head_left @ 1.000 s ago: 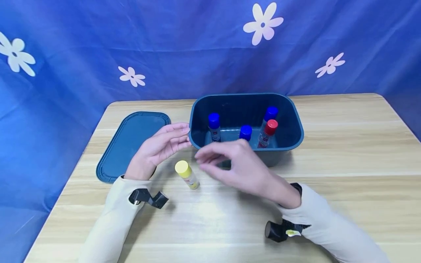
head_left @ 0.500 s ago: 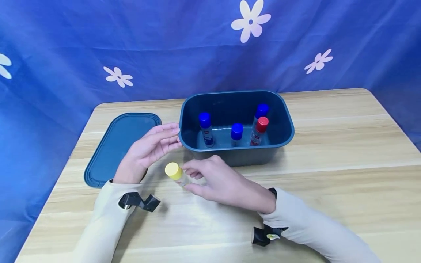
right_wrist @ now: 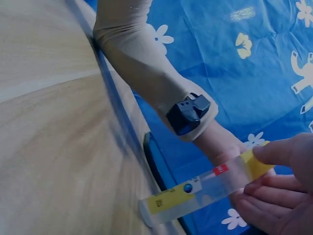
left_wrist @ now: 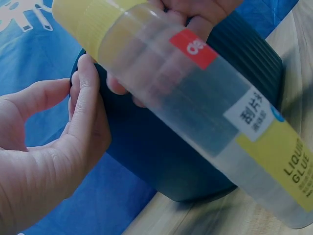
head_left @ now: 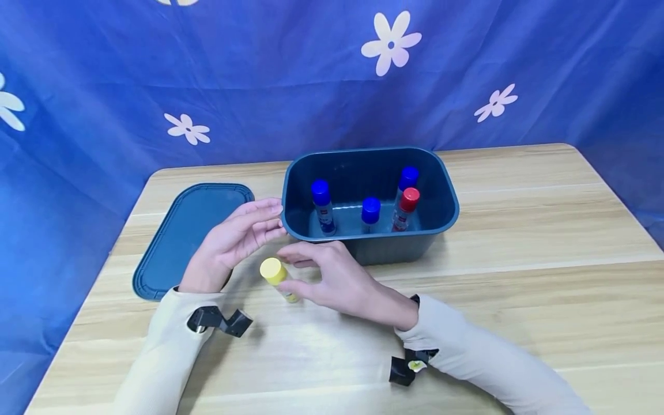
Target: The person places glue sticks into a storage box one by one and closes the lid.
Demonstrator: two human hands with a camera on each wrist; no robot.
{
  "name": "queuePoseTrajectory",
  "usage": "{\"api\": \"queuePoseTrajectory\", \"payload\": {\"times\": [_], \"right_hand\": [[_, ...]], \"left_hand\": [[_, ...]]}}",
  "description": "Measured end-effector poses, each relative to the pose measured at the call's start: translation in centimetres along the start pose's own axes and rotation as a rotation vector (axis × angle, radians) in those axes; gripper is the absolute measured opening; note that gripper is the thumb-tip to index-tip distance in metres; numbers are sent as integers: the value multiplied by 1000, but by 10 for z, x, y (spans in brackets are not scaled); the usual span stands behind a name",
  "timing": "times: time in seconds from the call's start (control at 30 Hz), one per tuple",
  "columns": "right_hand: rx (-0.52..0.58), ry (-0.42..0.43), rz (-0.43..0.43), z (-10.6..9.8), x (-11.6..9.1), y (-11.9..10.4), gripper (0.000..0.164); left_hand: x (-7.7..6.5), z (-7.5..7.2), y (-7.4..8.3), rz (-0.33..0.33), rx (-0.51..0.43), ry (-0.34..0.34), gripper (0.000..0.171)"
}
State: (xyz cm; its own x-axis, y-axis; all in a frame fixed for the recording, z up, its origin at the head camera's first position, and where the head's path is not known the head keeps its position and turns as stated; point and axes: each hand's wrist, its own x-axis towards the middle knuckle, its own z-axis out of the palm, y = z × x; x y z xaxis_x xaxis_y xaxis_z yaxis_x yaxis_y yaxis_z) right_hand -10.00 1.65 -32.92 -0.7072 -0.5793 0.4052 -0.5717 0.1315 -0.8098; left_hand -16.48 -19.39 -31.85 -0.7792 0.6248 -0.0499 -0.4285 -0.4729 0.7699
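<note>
While the left hand touches the box with nearly straight fingers, the right hand has thumb and fingers around the glue bottle standing on the table, gripping or not I cannot tell, and it should best pinch evenly, below the cap.

Lid left of tub | four bottles inside | glue bottle before tub

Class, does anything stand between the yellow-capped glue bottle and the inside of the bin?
Yes: the near wall of the bin stands beyond the glue bottle, and the right hand has its fingers in between too.
</note>
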Motion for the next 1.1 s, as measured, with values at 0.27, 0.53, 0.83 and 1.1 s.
{"api": "queuePoseTrajectory", "payload": {"times": [0.27,0.53,0.83,1.1], "right_hand": [[114,1,-33,8,-2,5,35],[102,20,-82,12,-3,5,31],[98,34,-125,14,-4,7,31],[112,33,-136,12,-4,5,32]], "left_hand": [[0,0,-2,5,8,-5,25],[-1,2,-1,11,35,14,25],[-1,1,-1,12,23,9,26],[-1,0,-2,14,23,7,24]]}}
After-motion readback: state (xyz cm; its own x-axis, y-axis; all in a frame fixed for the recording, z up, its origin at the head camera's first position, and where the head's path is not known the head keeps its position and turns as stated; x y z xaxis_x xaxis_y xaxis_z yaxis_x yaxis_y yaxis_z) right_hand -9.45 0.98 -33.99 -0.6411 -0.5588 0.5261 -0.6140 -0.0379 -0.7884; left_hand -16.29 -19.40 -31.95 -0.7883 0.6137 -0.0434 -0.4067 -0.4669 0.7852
